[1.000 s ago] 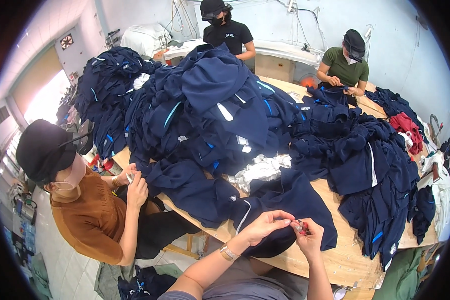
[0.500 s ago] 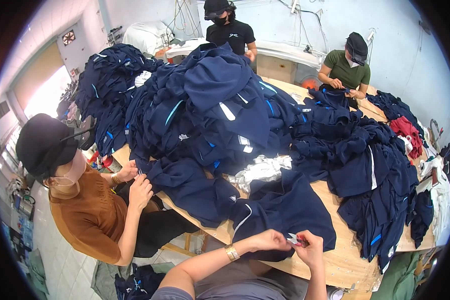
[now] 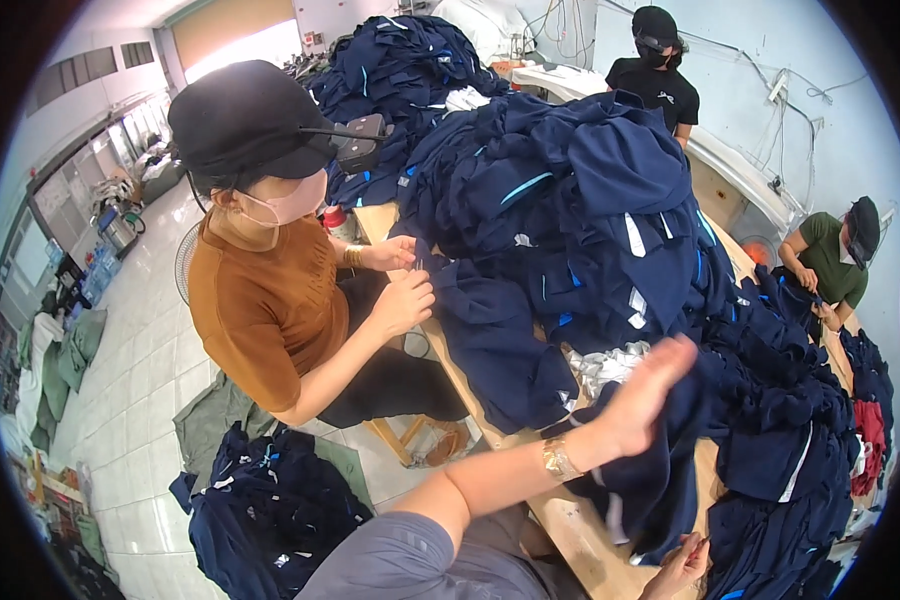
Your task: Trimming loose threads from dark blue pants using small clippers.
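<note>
My left hand (image 3: 650, 395), blurred by motion, reaches over a navy garment (image 3: 660, 480) on the near part of the table. Its fingers look stretched out, with nothing visible in them. That garment hangs over the front edge, and a pale strip on it is smeared. Low in the picture, my right hand (image 3: 678, 568) is closed around the thread snips (image 3: 703, 546), of which only a small dark bit shows. White crumpled cloth (image 3: 610, 368) lies just beyond my left hand.
A large heap of navy garments (image 3: 580, 190) covers the table (image 3: 580, 535). More lie at the right (image 3: 780, 460) and on the floor (image 3: 260, 510). A co-worker in brown (image 3: 260, 320) sits close at my left, handling a navy piece. Two other people work across the table.
The view has swung left. My left hand has moved away from the snips, up and out over the garment. My right hand, with the snips, is now lower in the picture. The near garment has shifted.
</note>
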A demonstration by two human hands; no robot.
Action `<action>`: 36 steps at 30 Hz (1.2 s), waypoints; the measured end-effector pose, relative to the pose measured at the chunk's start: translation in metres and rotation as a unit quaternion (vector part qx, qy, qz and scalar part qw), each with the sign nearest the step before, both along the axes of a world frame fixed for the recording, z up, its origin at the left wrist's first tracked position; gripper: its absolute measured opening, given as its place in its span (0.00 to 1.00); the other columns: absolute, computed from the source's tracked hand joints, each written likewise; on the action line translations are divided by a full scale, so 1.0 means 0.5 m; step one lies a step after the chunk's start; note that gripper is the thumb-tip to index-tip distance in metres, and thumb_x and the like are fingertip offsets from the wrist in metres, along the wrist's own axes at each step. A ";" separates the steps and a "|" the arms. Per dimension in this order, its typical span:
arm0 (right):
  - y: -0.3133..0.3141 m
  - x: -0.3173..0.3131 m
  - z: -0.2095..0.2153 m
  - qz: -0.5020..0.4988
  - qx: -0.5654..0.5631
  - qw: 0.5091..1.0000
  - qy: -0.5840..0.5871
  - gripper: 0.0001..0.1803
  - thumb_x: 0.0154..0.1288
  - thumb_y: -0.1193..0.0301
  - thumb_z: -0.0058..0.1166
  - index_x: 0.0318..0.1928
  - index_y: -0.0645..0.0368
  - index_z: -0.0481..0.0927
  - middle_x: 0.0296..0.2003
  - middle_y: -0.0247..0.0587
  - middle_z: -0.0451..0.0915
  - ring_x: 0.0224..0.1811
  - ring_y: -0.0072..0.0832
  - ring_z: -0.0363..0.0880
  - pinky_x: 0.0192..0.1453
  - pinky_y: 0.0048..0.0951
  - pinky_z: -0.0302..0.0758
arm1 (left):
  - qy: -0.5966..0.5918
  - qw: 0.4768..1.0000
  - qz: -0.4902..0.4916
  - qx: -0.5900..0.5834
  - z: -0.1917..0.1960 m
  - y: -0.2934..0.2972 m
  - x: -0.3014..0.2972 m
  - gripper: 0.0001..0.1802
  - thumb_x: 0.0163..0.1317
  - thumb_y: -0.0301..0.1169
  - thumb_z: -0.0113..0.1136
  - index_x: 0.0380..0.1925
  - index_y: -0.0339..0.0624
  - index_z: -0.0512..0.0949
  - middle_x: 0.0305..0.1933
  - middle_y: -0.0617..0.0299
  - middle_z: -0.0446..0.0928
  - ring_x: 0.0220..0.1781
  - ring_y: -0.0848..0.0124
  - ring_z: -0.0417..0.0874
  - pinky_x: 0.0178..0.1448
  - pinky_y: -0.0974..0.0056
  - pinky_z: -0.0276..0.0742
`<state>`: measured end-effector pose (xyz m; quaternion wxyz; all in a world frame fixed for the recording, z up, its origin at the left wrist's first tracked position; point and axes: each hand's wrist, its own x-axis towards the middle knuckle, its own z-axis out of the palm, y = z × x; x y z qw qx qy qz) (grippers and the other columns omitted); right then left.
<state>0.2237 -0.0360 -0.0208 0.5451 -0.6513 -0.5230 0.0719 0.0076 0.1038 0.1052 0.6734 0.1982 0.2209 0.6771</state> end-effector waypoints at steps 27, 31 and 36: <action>-0.015 -0.109 0.005 0.101 -0.048 0.907 0.407 0.14 0.71 0.59 0.41 0.36 0.57 0.68 0.18 0.20 0.56 0.17 0.08 0.49 0.19 0.13 0.46 | -0.008 0.916 -0.340 -0.212 -0.212 -0.161 0.058 0.09 0.65 0.38 0.52 0.36 0.48 0.77 0.37 0.67 0.78 0.45 0.70 0.77 0.52 0.58 0.71; -0.015 -0.112 0.010 0.045 -0.054 0.989 0.130 0.13 0.68 0.64 0.46 0.32 0.60 0.69 0.17 0.33 0.67 0.17 0.23 0.66 0.21 0.25 0.63 | 0.007 0.919 -0.326 -0.222 -0.191 -0.168 0.059 0.07 0.65 0.37 0.53 0.33 0.49 0.77 0.33 0.71 0.77 0.37 0.77 0.75 0.39 0.68 0.72; -0.014 -0.113 0.006 0.062 -0.125 0.989 0.038 0.14 0.65 0.61 0.50 0.31 0.59 0.71 0.19 0.44 0.71 0.18 0.40 0.73 0.21 0.33 0.66 | -0.034 0.907 -0.370 -0.198 -0.209 -0.163 0.042 0.04 0.64 0.31 0.54 0.38 0.50 0.75 0.37 0.72 0.77 0.33 0.86 0.73 0.23 0.80 0.60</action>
